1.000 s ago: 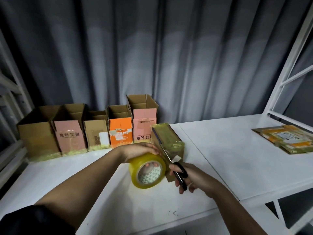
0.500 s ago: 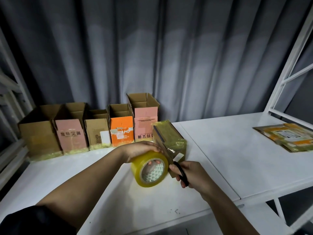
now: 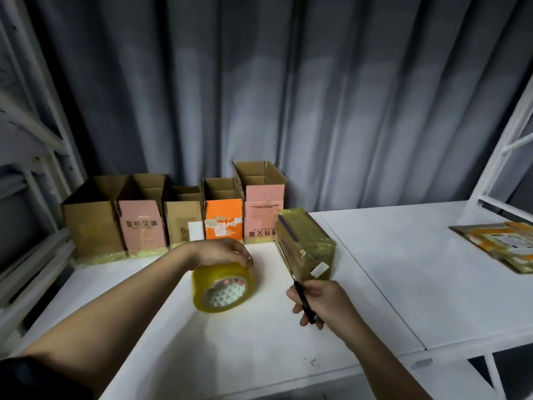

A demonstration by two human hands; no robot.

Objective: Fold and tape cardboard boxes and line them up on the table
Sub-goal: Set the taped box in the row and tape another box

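Observation:
My left hand grips a big yellow tape roll from above, low over the white table. My right hand holds black-handled scissors, their blades pointing up along the left face of a small taped cardboard box. That box stands on the table just right of the roll. Behind, several open boxes stand in a row against the curtain: a plain brown one, a pink one, a small brown one, an orange one and a taller pink one.
A stack of flattened cardboard lies at the table's far right. White shelf frames stand at the left and right. A seam runs across the tabletop between two panels. Grey curtain hangs behind.
The tape roll has pulled away leftward from the taped box, leaving a gap. My right hand with the scissors has dropped back slightly toward me.

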